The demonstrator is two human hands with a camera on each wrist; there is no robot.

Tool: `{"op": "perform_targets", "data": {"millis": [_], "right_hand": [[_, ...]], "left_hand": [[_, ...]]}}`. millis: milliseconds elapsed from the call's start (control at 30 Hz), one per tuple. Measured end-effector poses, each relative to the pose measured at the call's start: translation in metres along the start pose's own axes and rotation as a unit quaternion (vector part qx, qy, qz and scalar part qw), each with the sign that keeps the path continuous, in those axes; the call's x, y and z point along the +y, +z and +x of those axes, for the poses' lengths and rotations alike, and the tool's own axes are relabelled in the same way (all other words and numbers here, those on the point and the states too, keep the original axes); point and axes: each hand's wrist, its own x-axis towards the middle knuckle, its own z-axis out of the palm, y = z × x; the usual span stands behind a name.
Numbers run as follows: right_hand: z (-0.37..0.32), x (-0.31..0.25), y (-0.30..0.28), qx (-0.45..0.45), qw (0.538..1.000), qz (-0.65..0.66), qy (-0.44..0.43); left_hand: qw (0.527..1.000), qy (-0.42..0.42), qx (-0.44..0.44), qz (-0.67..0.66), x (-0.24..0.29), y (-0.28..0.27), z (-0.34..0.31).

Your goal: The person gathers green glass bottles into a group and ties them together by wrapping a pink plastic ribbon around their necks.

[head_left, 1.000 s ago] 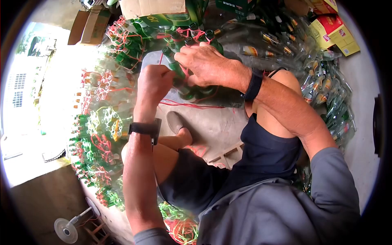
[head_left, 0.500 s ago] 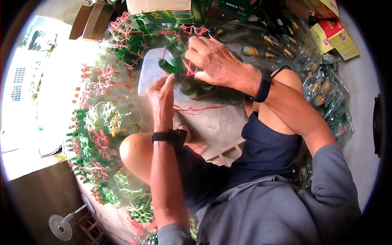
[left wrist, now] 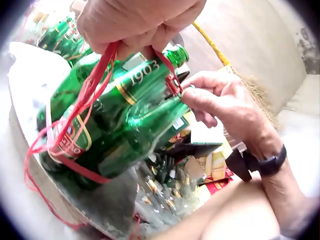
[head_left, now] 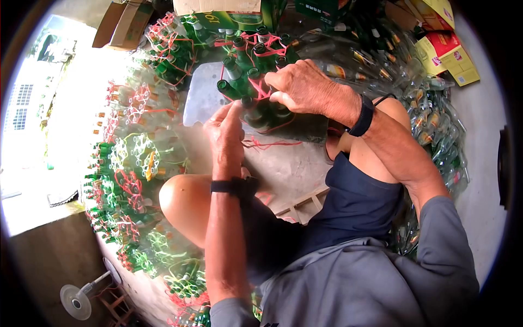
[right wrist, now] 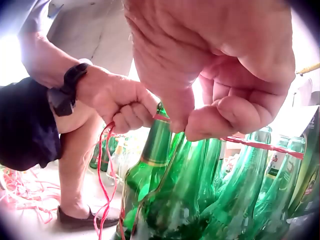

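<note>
A cluster of green glass bottles (head_left: 235, 79) stands on a pale stool top (head_left: 202, 98), with red plastic string (head_left: 260, 87) running around and between the necks. My left hand (head_left: 224, 133) is at the near-left bottle's mouth, fingers curled round the string; in the left wrist view strands of red string (left wrist: 95, 82) hang from it beside a bottle marked 1903 (left wrist: 145, 75). My right hand (head_left: 313, 90) is across the cluster, thumb and forefinger pinching the string at a bottle neck (right wrist: 185, 150). Loose string ends (right wrist: 105, 185) dangle below the left hand.
Tied bundles of bottles (head_left: 136, 152) line the left side. Loose clear bottles (head_left: 430, 120) are heaped at the right. Cartons (head_left: 229, 19) stand at the back. A fan (head_left: 76, 301) is at lower left, and a wooden frame (head_left: 302, 207) lies on the floor.
My left hand has come down and to the right, to the near bottle's mouth. The right hand has shifted right and slightly down, uncovering more bottle necks and string.
</note>
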Motion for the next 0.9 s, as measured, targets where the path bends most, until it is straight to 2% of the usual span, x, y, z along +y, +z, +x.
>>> {"op": "perform_targets", "data": {"millis": [167,233,300,500,600,667,700,800,867,900], "right_hand": [[-0.003,0.026,-0.006,0.047,0.998,-0.030,-0.021],[-0.004,0.033,-0.014,0.030,0.999,-0.036,-0.005],[-0.003,0.042,-0.017,0.056,0.998,-0.022,0.002],[0.003,0.054,-0.022,-0.009,0.999,0.023,0.024],[0.000,0.052,-0.022,-0.001,1.000,0.015,0.025],[-0.002,0.051,-0.017,0.063,0.998,0.004,0.022],[-0.002,0.049,-0.019,0.062,0.998,0.003,0.020],[0.002,0.045,-0.024,0.069,0.997,-0.009,-0.010],[0.009,0.042,-0.020,0.065,0.990,0.094,-0.080],[0.011,0.039,-0.019,0.063,0.990,0.093,-0.081]], "left_hand": [[0.997,0.020,-0.013,-0.079,-0.022,0.026,-0.013],[0.993,0.033,-0.023,-0.107,-0.032,0.038,-0.019],[0.993,0.045,-0.020,-0.106,-0.040,0.052,-0.024],[0.989,0.087,-0.055,-0.108,-0.052,0.065,-0.037],[0.990,0.101,-0.063,-0.073,-0.052,0.059,-0.039],[0.990,0.097,-0.061,-0.078,-0.052,0.057,-0.038],[0.990,0.093,-0.061,-0.083,-0.052,0.057,-0.037],[0.991,0.091,-0.062,-0.077,-0.050,0.055,-0.034],[0.993,0.081,-0.055,-0.071,-0.049,0.056,-0.033],[0.994,0.073,-0.049,-0.061,-0.048,0.056,-0.032]]}}
